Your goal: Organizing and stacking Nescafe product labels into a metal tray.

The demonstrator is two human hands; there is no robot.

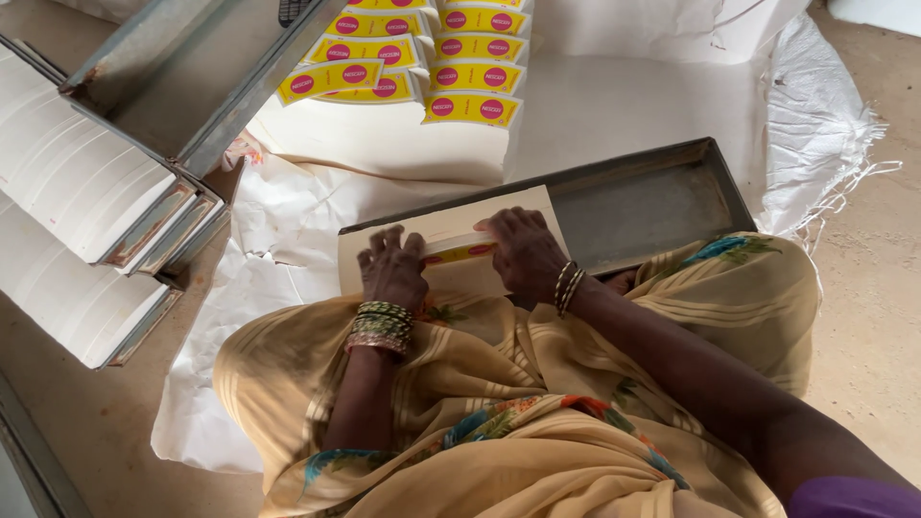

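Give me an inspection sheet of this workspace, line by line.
Surface: crumpled white paper sheet spread over a sandy floor.
Job's things: cream paper stack with a yellow label strip, lying in the left end of a grey metal tray.
Clutter: rows of yellow labelled bundles on a white block; metal trays packed with white paper at the left; white woven sack.
Grips: left hand and right hand both press on the stack, the right over the strip.
Cables: nothing seen.
Surroundings: person's yellow patterned garment fills the foreground.
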